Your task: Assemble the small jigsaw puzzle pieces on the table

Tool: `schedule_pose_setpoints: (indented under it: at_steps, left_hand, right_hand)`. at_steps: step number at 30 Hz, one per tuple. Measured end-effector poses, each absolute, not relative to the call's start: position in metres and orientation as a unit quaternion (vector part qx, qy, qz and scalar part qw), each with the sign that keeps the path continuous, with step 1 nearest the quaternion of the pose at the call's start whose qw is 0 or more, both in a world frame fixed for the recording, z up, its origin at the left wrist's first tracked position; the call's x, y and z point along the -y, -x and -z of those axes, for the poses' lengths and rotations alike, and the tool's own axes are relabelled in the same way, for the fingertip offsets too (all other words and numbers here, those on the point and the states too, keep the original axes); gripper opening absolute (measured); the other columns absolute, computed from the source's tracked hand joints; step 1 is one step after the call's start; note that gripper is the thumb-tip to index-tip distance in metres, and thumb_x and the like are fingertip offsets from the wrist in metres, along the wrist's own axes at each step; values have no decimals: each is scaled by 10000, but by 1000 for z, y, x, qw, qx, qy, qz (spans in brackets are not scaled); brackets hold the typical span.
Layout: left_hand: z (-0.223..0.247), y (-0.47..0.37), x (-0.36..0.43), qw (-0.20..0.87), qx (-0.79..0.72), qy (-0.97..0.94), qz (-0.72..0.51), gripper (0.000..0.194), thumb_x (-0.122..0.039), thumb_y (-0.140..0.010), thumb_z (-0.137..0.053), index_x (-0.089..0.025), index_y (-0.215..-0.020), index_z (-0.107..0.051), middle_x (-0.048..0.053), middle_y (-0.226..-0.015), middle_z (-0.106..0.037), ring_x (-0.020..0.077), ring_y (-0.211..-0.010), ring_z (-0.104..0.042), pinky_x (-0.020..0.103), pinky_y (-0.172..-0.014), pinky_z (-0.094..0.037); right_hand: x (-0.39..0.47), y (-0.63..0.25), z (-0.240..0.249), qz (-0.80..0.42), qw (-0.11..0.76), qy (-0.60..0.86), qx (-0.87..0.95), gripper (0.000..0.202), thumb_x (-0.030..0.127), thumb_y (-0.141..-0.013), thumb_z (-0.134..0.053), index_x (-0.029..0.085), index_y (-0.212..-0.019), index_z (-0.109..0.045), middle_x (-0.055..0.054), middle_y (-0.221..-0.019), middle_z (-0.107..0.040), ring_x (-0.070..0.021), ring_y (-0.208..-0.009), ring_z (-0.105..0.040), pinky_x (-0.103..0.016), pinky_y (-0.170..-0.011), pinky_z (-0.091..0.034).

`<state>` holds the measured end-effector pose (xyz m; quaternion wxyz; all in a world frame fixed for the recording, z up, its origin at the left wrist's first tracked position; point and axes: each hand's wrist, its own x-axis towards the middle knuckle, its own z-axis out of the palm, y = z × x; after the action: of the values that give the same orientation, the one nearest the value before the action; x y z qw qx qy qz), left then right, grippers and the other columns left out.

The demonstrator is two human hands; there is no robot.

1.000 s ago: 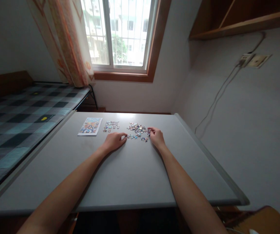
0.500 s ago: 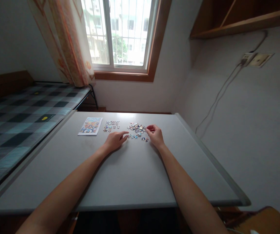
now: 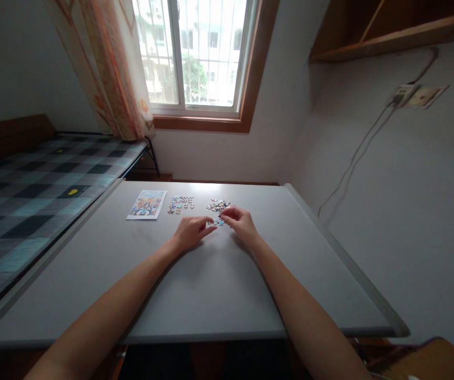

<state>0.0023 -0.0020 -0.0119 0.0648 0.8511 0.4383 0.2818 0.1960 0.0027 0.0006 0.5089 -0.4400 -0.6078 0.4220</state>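
A window (image 3: 206, 58) stands at twelve o'clock beyond the pale worktop (image 3: 211, 295). The puzzle-piece pile (image 3: 218, 205), long axis nine-to-three, lies at ten o'clock from the right hand (image 3: 244, 224), grip unclear; left hand (image 3: 191, 231) spread.

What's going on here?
A person is busy with a heap of small multicoloured jigsaw pieces on a pale grey rectangular table. The right hand pinches at the heap's near side; whether it holds a piece is unclear. The left hand, thumb and forefinger apart, is by the nearest pieces. A smaller group of pieces and a colourful printed sheet lie farther left.
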Motion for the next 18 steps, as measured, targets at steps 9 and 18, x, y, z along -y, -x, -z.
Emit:
schedule_pose_setpoints:
  at_steps: [9,18]
  left_hand:
    - [11,-2,3,39,-428,-850,-305,343,-443,-916,-446,-208,-972,-690,-10,-601,-627,88,-516,-505,208,-581,-366]
    - [13,-2,2,18,-400,-850,-343,282,-365,-917,-465,-188,-948,-682,-5,-607,-640,82,-509,-511,198,-567,-375]
  right_hand:
    - [3,-191,-5,-507,491,409,579,268,364,-597,-762,148,-725,-666,-19,-649,-668,-130,-615,-604,-270,-626,-492]
    - [2,-192,-5,-497,491,415,583,280,381,-599,-764,143,-707,-665,-27,-645,-678,-118,-587,-586,-258,-602,-479]
